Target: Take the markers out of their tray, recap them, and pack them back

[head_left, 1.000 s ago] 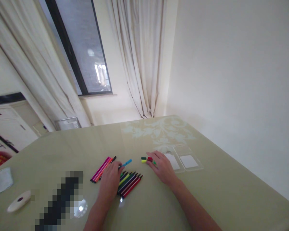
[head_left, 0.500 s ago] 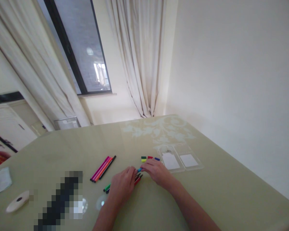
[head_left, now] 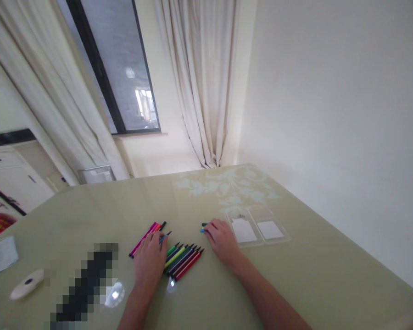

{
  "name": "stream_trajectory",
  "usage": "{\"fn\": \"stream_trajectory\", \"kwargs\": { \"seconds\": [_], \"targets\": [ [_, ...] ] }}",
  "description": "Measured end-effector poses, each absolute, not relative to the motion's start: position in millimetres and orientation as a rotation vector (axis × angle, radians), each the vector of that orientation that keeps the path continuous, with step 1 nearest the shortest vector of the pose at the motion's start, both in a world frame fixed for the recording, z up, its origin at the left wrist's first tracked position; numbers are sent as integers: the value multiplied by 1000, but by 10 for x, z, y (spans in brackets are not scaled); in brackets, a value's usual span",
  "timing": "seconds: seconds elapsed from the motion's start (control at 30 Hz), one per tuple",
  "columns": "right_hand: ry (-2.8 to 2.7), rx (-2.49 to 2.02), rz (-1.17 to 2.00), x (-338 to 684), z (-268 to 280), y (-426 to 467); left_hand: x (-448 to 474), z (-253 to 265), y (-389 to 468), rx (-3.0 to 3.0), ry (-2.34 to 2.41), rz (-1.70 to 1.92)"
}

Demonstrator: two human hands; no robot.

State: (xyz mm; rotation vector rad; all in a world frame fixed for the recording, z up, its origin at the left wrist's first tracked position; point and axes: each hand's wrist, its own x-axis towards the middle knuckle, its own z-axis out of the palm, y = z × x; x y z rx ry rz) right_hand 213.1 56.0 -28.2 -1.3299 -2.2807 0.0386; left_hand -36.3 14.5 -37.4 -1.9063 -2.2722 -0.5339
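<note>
My left hand [head_left: 150,253] is closed on a blue marker [head_left: 165,237], whose bare dark tip points up and right. Most of that marker is hidden by the fingers. Beside it to the right lies a slanted row of uncapped markers [head_left: 186,260], greens, dark tones and red, tips away from me. My right hand [head_left: 222,238] pinches a small blue cap [head_left: 203,230] just in front of a dark green cap [head_left: 204,224]; other caps are hidden behind this hand. Left of my left hand are capped markers [head_left: 145,237] in magenta, orange and black.
An open clear plastic case [head_left: 264,236] with white inserts lies right of my right hand. On the table's [head_left: 206,302] left side are a pixelated dark shape [head_left: 84,284], a whitish oval object [head_left: 27,284] and a pale packet [head_left: 2,256]. A wall borders the table's right edge.
The blue marker and its cap have come apart. My left hand has moved left with the marker, uncovering the row; my right hand has carried the cap slightly up to the other caps.
</note>
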Motion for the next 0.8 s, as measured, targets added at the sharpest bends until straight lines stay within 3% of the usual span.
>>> {"fn": "stream_trajectory", "kwargs": {
  "seconds": [0.27, 0.57, 0.8],
  "targets": [
    [-2293, -1370, -11, 2027, -420, 634, -446, -382, 174, -1896, -2335, -566],
    [-1982, -1330, 98, 2148, -327, 552, -567, -312, 99, -1789, -2374, -321],
    [-2145, -1096, 214, 2104, -270, 388, -149, -355, 165, -2345, -1836, -793]
  ]
}}
